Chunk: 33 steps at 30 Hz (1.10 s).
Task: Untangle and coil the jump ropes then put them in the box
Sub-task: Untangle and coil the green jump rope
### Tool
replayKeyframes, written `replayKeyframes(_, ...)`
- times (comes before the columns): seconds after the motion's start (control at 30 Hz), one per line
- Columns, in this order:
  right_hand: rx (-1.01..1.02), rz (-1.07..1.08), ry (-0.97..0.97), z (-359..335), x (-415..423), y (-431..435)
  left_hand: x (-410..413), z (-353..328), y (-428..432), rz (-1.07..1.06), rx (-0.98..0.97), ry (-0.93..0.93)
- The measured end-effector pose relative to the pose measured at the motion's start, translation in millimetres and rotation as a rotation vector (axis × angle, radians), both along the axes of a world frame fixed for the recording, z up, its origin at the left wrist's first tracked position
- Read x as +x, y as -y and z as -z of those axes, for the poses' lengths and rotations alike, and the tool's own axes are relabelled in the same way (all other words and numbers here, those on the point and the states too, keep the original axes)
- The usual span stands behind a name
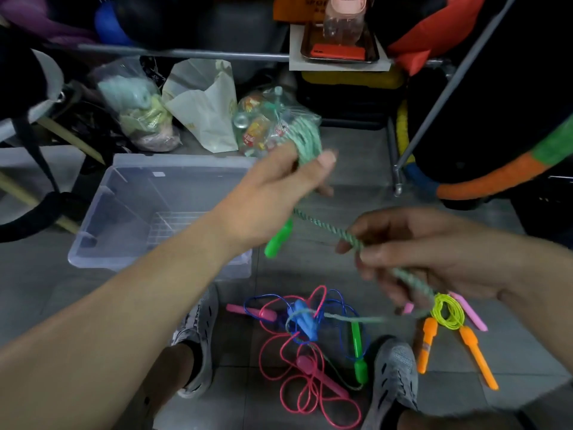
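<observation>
Above the floor [77, 305], the left hand [279, 181] holds a bunch of loops of the green rope [325, 228]. Its fingers and thumb are curled round the loops. One green handle [277, 240] hangs down just under this hand. The rope runs from the bunch down to the right hand [434, 252], which pinches it between thumb and fingertips. Past that hand the rope drops to the floor, where it looks blurry.

The clear box [93, 252] sits on the floor to the left, partly under the left arm.

Between the two grey shoes [395, 377] lies a messy pile. The pink rope [310, 392] and the blue rope [341, 302] are tangled up there, and the green rope goes round the blue handles [302, 318]. The other green handle [358, 352] lies beside them.

To the right, the yellow rope [448, 310] lies in a small neat coil with its orange handles [428, 342] sticking out.
</observation>
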State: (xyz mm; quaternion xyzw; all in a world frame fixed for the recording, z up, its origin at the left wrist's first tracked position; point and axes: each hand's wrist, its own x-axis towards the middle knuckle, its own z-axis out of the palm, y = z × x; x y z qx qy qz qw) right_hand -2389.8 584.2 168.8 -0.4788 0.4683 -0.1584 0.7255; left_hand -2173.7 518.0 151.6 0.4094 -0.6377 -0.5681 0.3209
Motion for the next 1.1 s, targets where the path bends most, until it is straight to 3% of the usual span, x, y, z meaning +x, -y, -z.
replayKeyframes(0.07,-0.102,0.079,0.097,-7,-9,3,0,8,-4,0.119,-0.016,0.217)
replayKeyframes(0.1,-0.157,0.146,0.142,-11,-11,5,0,9,-6,0.17,0.026,0.223)
replayKeyframes(0.23,-0.35,0.509,0.193,-9,-18,15,-5,4,-20,0.331,0.257,0.015)
replayKeyframes(0.37,-0.382,0.647,0.043,8,-17,22,-9,-2,-25,0.43,0.475,-0.207)
replayKeyframes(0.5,-0.353,0.542,-0.19,16,-8,20,-9,-9,-20,0.463,0.606,-0.49)
replayKeyframes(0.63,-0.238,0.436,-0.259,20,10,8,-6,-13,-9,0.306,0.618,-0.775)
replayKeyframes(0.73,-0.162,0.301,-0.265,23,23,1,-3,-15,-1,0.186,0.562,-0.88)
replayKeyframes(0.83,-0.084,0.129,-0.23,20,26,-2,-2,-7,5,0.047,0.481,-0.834)
replayKeyframes(0.97,-0.044,-0.125,-0.174,4,11,0,-6,5,8,-0.08,0.351,-0.598)
replayKeyframes(1.1,-0.049,-0.039,-0.088,-10,-6,4,-3,12,3,-0.044,0.173,-0.183)
